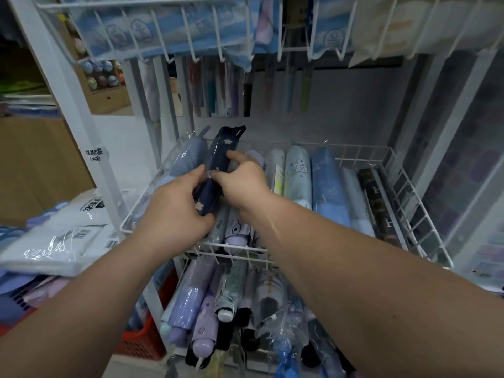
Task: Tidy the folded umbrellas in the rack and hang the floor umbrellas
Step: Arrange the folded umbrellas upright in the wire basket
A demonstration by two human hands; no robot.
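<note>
At the middle basket (414, 203) of a white wire rack (81, 126): one navy umbrella (218, 159), folded, flower-printed, in a clear sleeve, held at a tilt over the basket's left half, far end raised toward the back rail, near end low. Gripped by two hands. Left hand (174, 211) wrapped round the near end from the left, fingers curled beneath, thumb up along the side. Right hand (242, 184) pinching the middle from the right, thumb and forefinger closed on the sleeve.

Just left of it, one lilac-blue umbrella (188, 156) along the basket's side. Beneath the hands, two more, partly hidden: one grey umbrella (218, 230), one lilac umbrella (237, 233) with a cartoon face. To the right, five lying lengthwise, side by side: whitish umbrella (274, 167), pale green umbrella (298, 173) with a bear, blue umbrella (327, 186), pale blue umbrella (354, 205), dark brown umbrella (377, 205) lettered H.

On the tier below, a heap of sleeved umbrellas (191, 304), too overlapped to count. Overhead, an upper basket (217, 34) of blue-and-white packets. Behind, a row of long umbrellas (212, 91) hanging, blurred, number unclear. Off to the left, a stack of white packets (68, 236) and one red crate (141, 339).
</note>
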